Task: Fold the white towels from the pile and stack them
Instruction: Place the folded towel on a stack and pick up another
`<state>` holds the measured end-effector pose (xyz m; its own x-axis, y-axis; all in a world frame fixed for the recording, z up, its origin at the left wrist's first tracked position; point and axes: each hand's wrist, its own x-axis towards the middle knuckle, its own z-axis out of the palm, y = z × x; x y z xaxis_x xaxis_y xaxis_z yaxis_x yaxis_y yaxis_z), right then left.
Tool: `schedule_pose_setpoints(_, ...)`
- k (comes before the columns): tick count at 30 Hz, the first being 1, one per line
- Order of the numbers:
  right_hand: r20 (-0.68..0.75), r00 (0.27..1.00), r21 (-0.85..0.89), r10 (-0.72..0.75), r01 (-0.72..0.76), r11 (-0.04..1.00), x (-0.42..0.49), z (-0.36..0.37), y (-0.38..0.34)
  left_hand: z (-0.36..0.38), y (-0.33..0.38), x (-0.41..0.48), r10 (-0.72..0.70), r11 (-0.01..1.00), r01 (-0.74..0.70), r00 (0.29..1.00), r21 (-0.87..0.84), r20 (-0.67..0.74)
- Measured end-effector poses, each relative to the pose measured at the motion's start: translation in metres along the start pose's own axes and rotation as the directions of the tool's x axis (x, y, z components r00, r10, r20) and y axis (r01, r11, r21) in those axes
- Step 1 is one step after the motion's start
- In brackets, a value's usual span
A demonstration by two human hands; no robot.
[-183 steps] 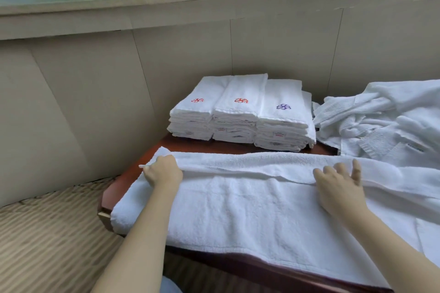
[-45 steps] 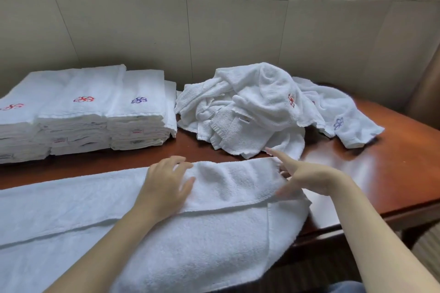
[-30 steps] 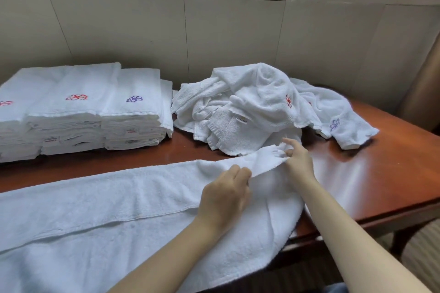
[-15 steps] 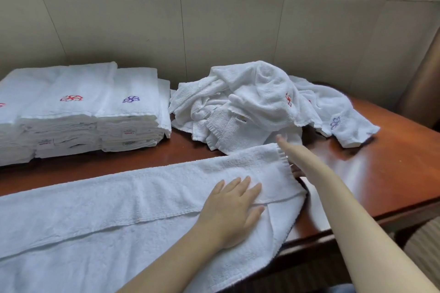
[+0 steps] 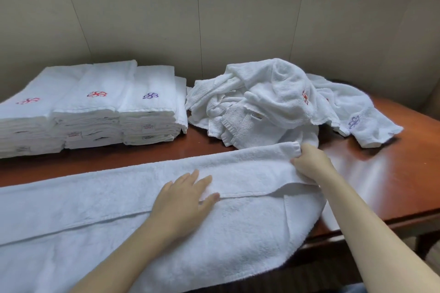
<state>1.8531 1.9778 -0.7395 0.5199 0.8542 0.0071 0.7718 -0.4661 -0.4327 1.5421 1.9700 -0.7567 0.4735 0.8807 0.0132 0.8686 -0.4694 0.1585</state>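
Observation:
A long white towel point(image 5: 100, 209) lies across the front of the table with its far long edge folded toward me. My left hand point(image 5: 184, 197) rests flat on the folded flap, fingers straight. My right hand point(image 5: 309, 162) pinches the flap's right end near the far corner. Behind it sits a loose pile of white towels point(image 5: 273, 104) with red and purple embroidery. At the back left stand three neat stacks of folded towels point(image 5: 95, 107).
The brown wooden table point(image 5: 392, 173) shows bare glossy surface to the right of my right hand. A beige panelled wall point(image 5: 238, 26) runs close behind the stacks and pile. The towel's near edge hangs over the table's front edge.
My right hand went from lying stretched along the towel's right end to pinching the flap there. My left hand slid slightly left and stays flat. The view shifted a little.

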Motion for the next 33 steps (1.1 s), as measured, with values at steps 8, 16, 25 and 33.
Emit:
schedule_pose_setpoints(8, 0.015, 0.998, -0.036, 0.066, -0.065, 0.997, -0.006, -0.007, 0.0, -0.013, -0.086, 0.0, -0.262, 0.964, 0.263, 0.964, 0.027, -0.046)
schedule_pose_setpoints(16, -0.052, 0.969, -0.216, 0.24, -0.246, 0.945, -0.026, -0.006, -0.018, -0.016, -0.115, -0.015, -0.155, 0.988, 0.154, 0.986, 0.018, 0.057)
schedule_pose_setpoints(25, 0.014, 0.902, -0.349, -0.432, 0.409, 0.843, -0.064, 0.039, -0.104, -0.019, -0.114, -0.036, -0.083, 0.997, 0.083, 0.995, 0.005, 0.053)
schedule_pose_setpoints(33, 0.361, 0.832, -0.211, -0.421, 0.512, 0.832, -0.074, 0.098, -0.156, -0.029, -0.177, -0.076, -0.622, 0.782, 0.623, 0.778, 0.017, 0.092)
